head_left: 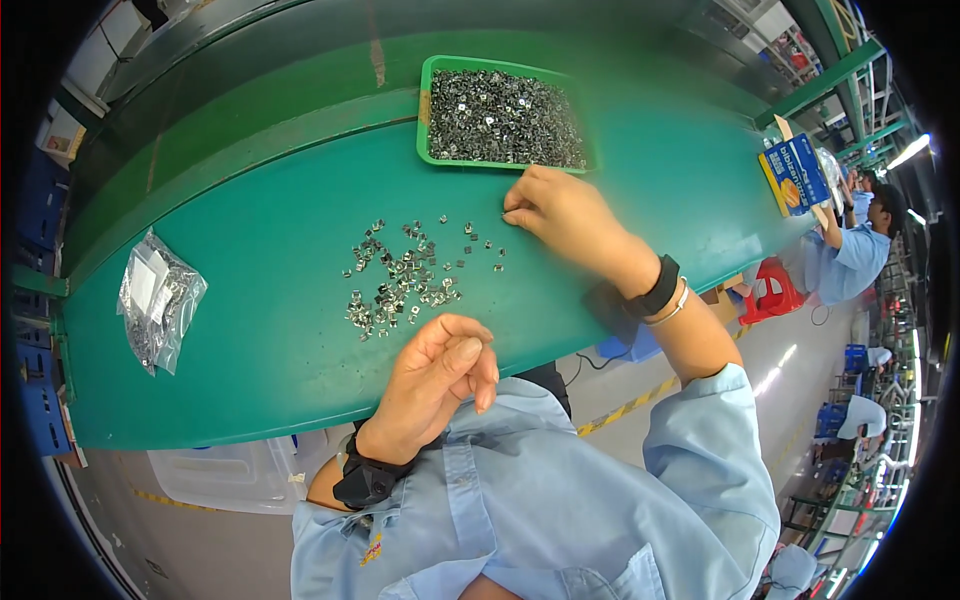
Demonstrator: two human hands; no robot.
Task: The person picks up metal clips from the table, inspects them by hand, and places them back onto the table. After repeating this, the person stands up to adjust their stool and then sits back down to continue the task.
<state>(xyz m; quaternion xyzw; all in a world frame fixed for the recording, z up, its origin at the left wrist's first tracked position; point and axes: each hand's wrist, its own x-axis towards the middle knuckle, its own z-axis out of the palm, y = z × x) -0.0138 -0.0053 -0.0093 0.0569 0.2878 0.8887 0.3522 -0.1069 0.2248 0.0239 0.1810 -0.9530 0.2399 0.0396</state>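
Tray (424,130): green, full of metal parts (505,118)
Bag (165,300): clear, parts inside
Bench (270,310): loose parts (400,285) near left hand (425,385)
Left: fingers curled, grip can't tell
Right hand (565,215): fingers together
Room: co-worker (858,255) right

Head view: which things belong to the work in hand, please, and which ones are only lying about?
Probably in the work:
- scattered small metal parts, between both hands
- green tray, full of similar-looking parts, beyond the right hand

Apparently only lying about:
- clear plastic bag, far left, untouched
- blue-and-yellow box, far right
- red stool
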